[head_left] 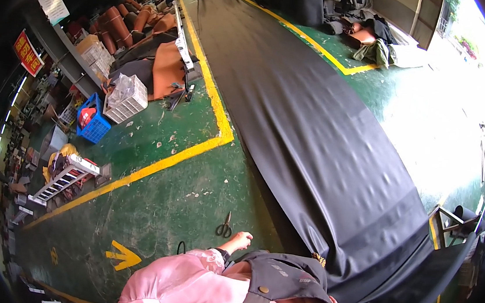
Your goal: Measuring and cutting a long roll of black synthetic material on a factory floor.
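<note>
In the head view we look down on a green workshop floor [156, 201] marked with yellow lines [153, 166] and a yellow arrow [121, 255]. Our left hand [240, 240] reaches out from a pink sleeve [183, 280] at the lower centre of the picture; its fingers are loosely curled and it has hold of nothing that we can see. The hand hangs just right of a pair of scissors [224, 227], which lies flat on the floor with its blades pointing away from us and its dark handles nearest the hand, close to it but apart from it. Just right of the hand runs a long strip of black sheet material [308, 134], spread on the floor from the far end of the hall down to us, with its near end folded over in darker layers at the lower right. We wear a grey apron [283, 278] over the pink garment, and it fills the lower edge. Our right hand does not show, so we cannot tell its state. At the left we see a blue crate [94, 122] and a white crate [126, 99] side by side, brown rolls of material [114, 25] stacked behind them, and a small white step frame [65, 178] lying on the floor farther left.
</note>
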`<action>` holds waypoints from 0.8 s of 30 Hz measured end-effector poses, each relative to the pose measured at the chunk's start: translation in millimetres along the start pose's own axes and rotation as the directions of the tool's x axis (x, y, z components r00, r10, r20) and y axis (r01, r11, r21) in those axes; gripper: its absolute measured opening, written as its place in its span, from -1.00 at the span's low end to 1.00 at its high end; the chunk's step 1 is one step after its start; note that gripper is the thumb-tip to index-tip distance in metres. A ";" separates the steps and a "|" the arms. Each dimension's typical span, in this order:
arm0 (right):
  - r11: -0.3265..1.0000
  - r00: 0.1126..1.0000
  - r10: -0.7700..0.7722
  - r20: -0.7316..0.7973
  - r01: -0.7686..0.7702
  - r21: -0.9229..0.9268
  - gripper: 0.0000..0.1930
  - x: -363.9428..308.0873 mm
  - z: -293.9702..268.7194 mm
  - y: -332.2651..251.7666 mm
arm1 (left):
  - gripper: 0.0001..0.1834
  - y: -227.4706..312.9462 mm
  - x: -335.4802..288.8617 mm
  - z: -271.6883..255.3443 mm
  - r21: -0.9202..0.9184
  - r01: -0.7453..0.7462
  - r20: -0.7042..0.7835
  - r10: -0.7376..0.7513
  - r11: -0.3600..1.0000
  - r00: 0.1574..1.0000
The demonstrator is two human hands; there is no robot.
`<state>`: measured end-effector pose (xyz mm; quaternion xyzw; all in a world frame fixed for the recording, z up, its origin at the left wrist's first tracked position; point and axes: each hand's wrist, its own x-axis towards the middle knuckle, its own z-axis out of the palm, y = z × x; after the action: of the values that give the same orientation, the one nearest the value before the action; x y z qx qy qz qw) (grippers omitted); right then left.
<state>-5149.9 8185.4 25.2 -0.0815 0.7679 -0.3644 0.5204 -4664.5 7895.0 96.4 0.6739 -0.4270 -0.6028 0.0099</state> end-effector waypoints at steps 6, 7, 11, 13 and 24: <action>0.999 0.999 -0.011 0.046 0.010 0.039 -0.73 -6.8 6.6 -21.7 | -0.61 -10.6 2.9 2.3 0.010 -0.002 -0.016 0.002 1.000 1.000; 1.000 0.996 -0.019 0.087 0.018 0.006 -0.73 -15.4 15.8 -44.1 | -0.61 -18.4 -1.8 1.1 -0.001 0.006 -0.036 -0.006 1.000 0.999; 0.992 0.991 -0.122 0.062 0.123 -0.019 -0.73 -6.5 11.4 -24.2 | -0.61 -10.4 -3.9 3.3 -0.006 0.008 -0.029 -0.008 1.000 1.000; 0.997 1.000 0.014 0.007 -0.015 0.077 -0.73 19.5 -20.5 34.0 | -0.61 11.4 2.5 9.3 0.067 -0.046 0.031 0.044 0.997 0.999; 0.991 0.998 -0.003 0.062 -0.005 0.135 -0.75 42.2 -22.2 39.4 | -0.65 -6.1 4.1 10.0 0.014 -0.038 -0.044 0.039 0.999 0.998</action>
<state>-5177.7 8203.0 -27.1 -0.0571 0.7250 -0.4125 0.5486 -4669.6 7901.5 87.1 0.6788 -0.4436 -0.5846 0.0264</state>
